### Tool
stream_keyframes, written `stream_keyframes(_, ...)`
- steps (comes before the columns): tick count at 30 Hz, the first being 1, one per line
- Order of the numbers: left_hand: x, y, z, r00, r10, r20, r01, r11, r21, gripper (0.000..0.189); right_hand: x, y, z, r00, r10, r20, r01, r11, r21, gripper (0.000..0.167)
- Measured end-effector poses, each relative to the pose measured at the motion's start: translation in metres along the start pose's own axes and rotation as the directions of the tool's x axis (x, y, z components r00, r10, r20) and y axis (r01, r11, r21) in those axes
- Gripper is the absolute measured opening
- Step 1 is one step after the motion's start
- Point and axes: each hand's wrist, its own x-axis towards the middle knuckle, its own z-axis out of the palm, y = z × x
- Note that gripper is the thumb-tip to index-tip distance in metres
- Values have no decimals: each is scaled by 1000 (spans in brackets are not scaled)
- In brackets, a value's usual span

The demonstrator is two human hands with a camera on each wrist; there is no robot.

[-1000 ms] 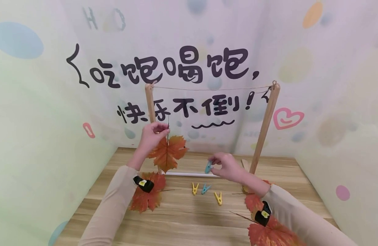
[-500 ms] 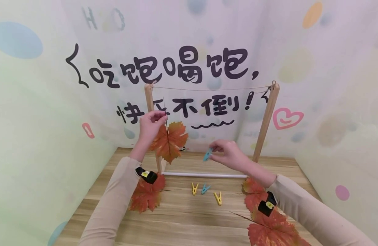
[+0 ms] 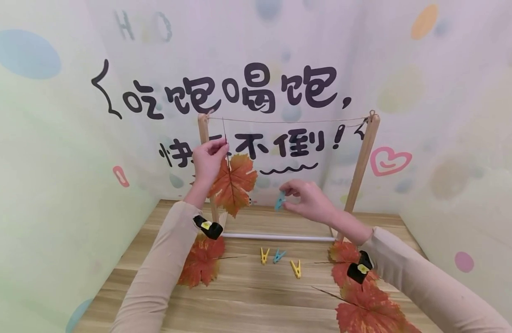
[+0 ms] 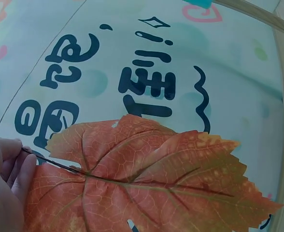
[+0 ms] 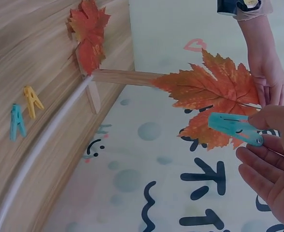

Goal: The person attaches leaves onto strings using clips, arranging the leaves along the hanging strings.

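My left hand (image 3: 210, 159) pinches the thin dark stem of an orange-red artificial maple leaf (image 3: 235, 182), which hangs below the fingers. The stem's tip reaches up to the string (image 3: 280, 121) tied between two wooden posts, near the left post. In the left wrist view the leaf (image 4: 147, 169) spreads wide beside the fingertips. My right hand (image 3: 310, 199) holds a blue clothespin (image 3: 280, 200) between thumb and fingers, lower than the string and right of the leaf. The right wrist view shows this clothespin (image 5: 236, 128) overlapping the leaf behind it.
Two yellow clothespins (image 3: 264, 255) (image 3: 296, 268) and another blue clothespin (image 3: 278, 255) lie on the wooden table (image 3: 256, 305). One red leaf (image 3: 203, 261) lies at left, others (image 3: 370, 310) at right under my forearm. A white rod (image 3: 276, 237) joins the frame's posts (image 3: 360, 171) low down.
My left hand has risen with the leaf, bringing the stem's tip up to the string. My right hand has also lifted the blue clothespin higher. The clothespins on the table stay put.
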Motion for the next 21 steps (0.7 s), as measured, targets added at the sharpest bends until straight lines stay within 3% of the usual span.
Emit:
stream_keyframes(4, 9, -15, 4, 999, 23, -28, -22, 1000, 11, 18, 7, -4, -6, 1000, -4, -18, 4, 1000, 19, 26)
stream_keyframes(12, 10, -17, 8, 999, 11, -49, -9, 999, 33, 17, 27, -16, -22, 998, 4, -65, 2, 997, 79, 27)
stream_keyframes(21, 12, -17, 10, 997, 38, -61, -32, 995, 95, 18, 56, -31, -42, 993, 53, -109, -33, 983, 178, 27)
